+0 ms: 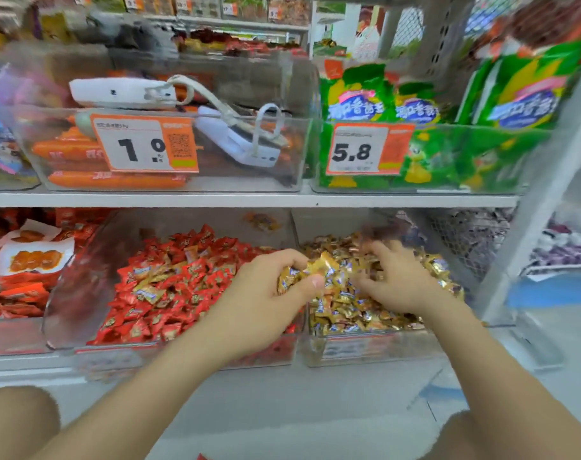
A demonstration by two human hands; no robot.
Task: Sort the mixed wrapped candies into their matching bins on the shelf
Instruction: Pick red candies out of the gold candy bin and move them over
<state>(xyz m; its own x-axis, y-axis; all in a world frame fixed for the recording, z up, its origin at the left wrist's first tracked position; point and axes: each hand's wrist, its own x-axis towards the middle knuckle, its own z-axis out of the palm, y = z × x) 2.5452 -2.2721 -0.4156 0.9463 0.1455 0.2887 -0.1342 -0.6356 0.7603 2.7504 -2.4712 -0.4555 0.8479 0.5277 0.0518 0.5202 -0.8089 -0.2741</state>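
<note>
**Head view: gold strays head back to their own bin**

At frame centre, the left hand curls its fingers round a clutch of gold candies. It holds them over the near-left corner of the gold bin at centre right, probably to drop them among their own kind. The right hand lies spread on the gold pile and appears to grip nothing, though blur softens it. Stray gold pieces dot the red bin at centre left, so the sorting looks unfinished.
</note>
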